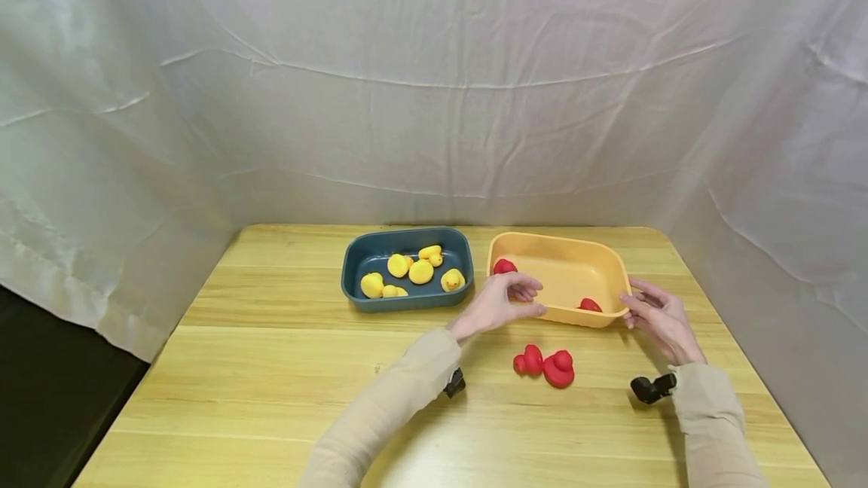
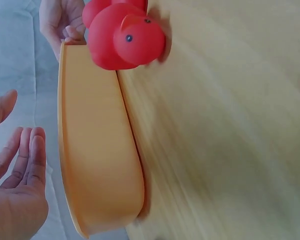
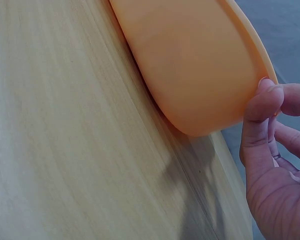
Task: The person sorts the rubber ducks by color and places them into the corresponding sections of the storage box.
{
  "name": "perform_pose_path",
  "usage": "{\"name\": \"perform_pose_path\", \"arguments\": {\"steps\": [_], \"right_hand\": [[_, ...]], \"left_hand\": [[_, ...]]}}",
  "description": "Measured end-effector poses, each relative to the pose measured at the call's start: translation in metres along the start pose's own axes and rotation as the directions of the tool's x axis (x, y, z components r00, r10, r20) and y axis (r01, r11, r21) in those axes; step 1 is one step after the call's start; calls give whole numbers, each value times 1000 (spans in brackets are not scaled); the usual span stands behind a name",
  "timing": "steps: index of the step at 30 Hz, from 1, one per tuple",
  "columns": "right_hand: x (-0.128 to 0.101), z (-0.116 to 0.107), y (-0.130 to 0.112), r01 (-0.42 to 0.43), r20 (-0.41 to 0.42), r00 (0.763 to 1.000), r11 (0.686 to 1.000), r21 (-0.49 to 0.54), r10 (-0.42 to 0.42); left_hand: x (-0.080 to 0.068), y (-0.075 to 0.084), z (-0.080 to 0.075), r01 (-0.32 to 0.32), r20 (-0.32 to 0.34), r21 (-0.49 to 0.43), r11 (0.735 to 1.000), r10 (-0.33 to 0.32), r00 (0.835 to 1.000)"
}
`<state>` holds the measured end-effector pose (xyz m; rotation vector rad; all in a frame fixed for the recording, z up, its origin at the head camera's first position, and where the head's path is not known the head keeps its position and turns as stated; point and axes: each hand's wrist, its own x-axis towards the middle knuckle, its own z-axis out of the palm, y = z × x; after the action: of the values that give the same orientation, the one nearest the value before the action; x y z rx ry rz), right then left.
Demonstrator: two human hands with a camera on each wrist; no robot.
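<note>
An orange tub point(image 1: 559, 281) stands at the back right with two red rubber ducks point(image 1: 590, 305) visible inside. My right hand point(image 1: 661, 318) pinches the tub's rim at its right end; the right wrist view shows thumb and finger on the rim. At the tub's near left corner, my left hand point(image 1: 500, 303) hovers with thumb and fingers apart and nothing between them. In the left wrist view a gap separates its fingers point(image 2: 37, 155) from the rim. Two more red rubber ducks point(image 1: 559, 370) lie on the table in front of the tub.
A dark blue tub point(image 1: 407, 306) holding several yellow rubber ducks point(image 1: 421, 272) stands left of the orange one. Both are on a light wooden table point(image 1: 258, 382). Pale hanging cloth point(image 1: 434, 96) encloses the table's back and sides.
</note>
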<state>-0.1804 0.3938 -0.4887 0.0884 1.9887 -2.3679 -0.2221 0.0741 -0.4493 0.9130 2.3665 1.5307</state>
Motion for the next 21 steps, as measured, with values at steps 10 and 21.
{"name": "perform_pose_path", "arguments": {"steps": [10,21], "right_hand": [[-1,0,0,0,-2,1000,1000,12,0],[-1,0,0,-1,-4,1000,1000,9,1]], "left_hand": [[-15,-3,-1,-19,20,-22,1000,20,1000],[-29,-2,8,12,96,-37,999,-8,995]]}}
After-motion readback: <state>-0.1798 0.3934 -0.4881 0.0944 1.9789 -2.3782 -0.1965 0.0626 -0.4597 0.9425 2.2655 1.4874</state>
